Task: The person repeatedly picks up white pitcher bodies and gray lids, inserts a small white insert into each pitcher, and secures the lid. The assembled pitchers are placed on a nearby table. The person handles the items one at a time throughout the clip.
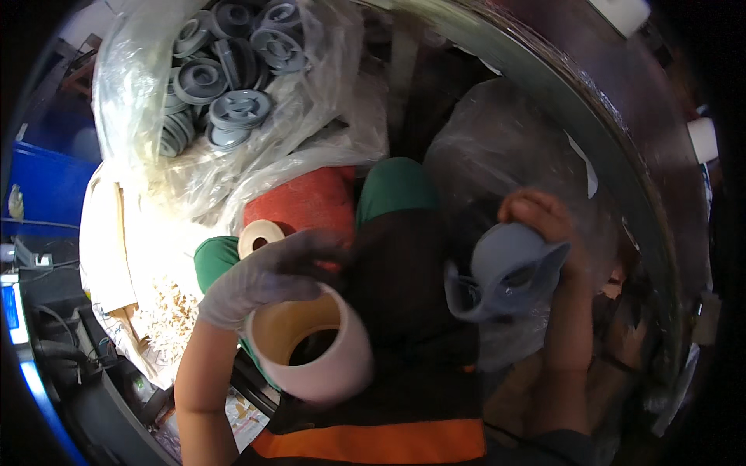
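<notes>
My right hand [540, 213] is closed round a blue-grey moulded plastic part [505, 268] with a rounded body and flared, hollow ends, held up right of my lap. My left hand [264, 279], in a pale thin glove, has its fingers and thumb apart, pointing right, with nothing seen between them. Just under it is a wide pinkish hollow cylinder [342, 369], its tan inside facing up. The glove's lower edge overlaps the cylinder's rim; whether it presses on it I cannot tell. Beyond the glove, a small cream ring-shaped roll [260, 237] lies by my left knee.
A clear plastic bag [334, 93] at the far left holds several grey round plastic parts [241, 109]. Red cloth [303, 206] lies before my green-clad knees. Another clear bag [497, 140] stands beyond my right hand. A curved metal edge [614, 132] bounds the right. Pale shavings [167, 311] lie left.
</notes>
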Motion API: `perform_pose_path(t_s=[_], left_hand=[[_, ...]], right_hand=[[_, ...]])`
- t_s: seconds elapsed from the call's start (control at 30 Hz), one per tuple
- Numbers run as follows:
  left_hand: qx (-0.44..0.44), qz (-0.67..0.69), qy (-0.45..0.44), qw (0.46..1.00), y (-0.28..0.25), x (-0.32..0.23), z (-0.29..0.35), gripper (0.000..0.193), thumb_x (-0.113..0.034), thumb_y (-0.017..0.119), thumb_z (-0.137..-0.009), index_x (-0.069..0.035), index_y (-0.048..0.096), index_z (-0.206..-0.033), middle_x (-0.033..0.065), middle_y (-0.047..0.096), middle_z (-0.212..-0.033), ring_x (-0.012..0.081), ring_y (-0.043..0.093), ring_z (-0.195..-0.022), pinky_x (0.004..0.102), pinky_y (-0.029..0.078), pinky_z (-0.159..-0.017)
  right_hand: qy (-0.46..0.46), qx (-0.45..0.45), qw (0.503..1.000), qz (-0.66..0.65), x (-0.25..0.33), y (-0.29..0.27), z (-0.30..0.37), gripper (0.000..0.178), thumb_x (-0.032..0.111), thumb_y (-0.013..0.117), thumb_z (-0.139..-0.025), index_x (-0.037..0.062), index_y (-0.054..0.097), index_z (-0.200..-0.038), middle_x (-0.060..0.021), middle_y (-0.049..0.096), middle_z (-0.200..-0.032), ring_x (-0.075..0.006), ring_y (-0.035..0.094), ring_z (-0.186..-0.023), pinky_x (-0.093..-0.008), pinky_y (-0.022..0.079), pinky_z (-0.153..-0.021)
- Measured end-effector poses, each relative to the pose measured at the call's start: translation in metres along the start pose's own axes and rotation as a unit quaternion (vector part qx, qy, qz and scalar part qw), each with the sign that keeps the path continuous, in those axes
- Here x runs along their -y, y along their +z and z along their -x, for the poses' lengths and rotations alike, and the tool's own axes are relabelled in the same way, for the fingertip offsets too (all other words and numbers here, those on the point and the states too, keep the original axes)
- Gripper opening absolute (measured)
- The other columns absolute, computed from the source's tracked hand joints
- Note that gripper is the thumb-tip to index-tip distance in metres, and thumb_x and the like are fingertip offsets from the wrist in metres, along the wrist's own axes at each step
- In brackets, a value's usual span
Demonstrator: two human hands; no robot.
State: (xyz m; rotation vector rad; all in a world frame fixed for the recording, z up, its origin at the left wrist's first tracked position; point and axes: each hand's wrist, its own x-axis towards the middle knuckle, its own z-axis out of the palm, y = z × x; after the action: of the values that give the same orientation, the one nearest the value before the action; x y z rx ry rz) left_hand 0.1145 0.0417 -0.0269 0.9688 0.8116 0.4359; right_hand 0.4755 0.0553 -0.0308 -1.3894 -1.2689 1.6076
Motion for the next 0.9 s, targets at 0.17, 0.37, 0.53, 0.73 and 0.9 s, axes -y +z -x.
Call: perform_pose_path(t_s=[0.17, 0.37, 0.53, 0.73, 0.9], left_hand=[[0.066, 0.019, 0.037, 0.997, 0.005, 0.012, -0.005, 0.057, -0.003, 0.067, -0.08, -0.001, 0.046, -0.133, 0.0085, 0.058, -0.121, 0.0195, 0.055, -0.113, 0.0306, 0.043, -0.097], [-0.034, 0.229, 0.008, 0.973, -0.014, 0.039, 0.049, 0.048, -0.003, 0.067, -0.081, 0.001, 0.052, -0.127, 0.0076, 0.061, -0.118, 0.0156, 0.057, -0.109, 0.0269, 0.043, -0.097], [-0.071, 0.228, 0.022, 0.971, -0.025, 0.043, 0.072, 0.038, -0.006, 0.063, -0.084, 0.001, 0.056, -0.121, 0.007, 0.062, -0.11, 0.0134, 0.056, -0.106, 0.0259, 0.044, -0.091], [-0.074, 0.242, -0.002, 0.967, -0.028, 0.051, 0.073, 0.039, -0.009, 0.063, -0.082, 0.002, 0.057, -0.119, 0.0089, 0.061, -0.112, 0.0165, 0.058, -0.105, 0.0266, 0.044, -0.092], [-0.063, 0.171, 0.084, 0.98, -0.041, 0.071, 0.092, 0.041, -0.005, 0.061, -0.079, 0.004, 0.057, -0.119, 0.01, 0.063, -0.113, 0.0177, 0.058, -0.105, 0.028, 0.042, -0.096]], right_hand=[[-0.143, 0.24, 0.915, 0.29, 0.091, 0.122, -0.039, 0.026, 0.026, 0.059, -0.088, -0.0007, 0.063, -0.088, -0.0098, 0.061, -0.075, -0.0142, 0.057, -0.069, -0.0306, 0.045, -0.063], [-0.075, 0.232, 0.964, 0.111, 0.043, 0.146, -0.067, 0.052, 0.038, 0.057, -0.089, 0.0011, 0.048, -0.125, -0.0118, 0.064, -0.104, -0.0185, 0.06, -0.101, -0.0318, 0.047, -0.084], [-0.119, 0.2, 0.972, 0.023, -0.086, 0.138, -0.013, 0.097, 0.056, 0.068, -0.077, -0.0007, 0.024, -0.143, -0.0174, 0.045, -0.134, -0.0268, 0.047, -0.123, -0.0406, 0.038, -0.102], [-0.191, 0.072, 0.964, 0.168, -0.113, 0.166, 0.009, 0.097, 0.02, 0.078, -0.071, 0.0025, 0.019, -0.146, -0.018, 0.036, -0.141, -0.0286, 0.04, -0.129, -0.0421, 0.034, -0.105], [-0.252, -0.126, 0.952, 0.122, -0.059, 0.173, 0.006, 0.065, 0.014, 0.059, -0.088, 0.0019, 0.027, -0.143, -0.018, 0.041, -0.136, -0.0263, 0.046, -0.12, -0.0359, 0.038, -0.099]])
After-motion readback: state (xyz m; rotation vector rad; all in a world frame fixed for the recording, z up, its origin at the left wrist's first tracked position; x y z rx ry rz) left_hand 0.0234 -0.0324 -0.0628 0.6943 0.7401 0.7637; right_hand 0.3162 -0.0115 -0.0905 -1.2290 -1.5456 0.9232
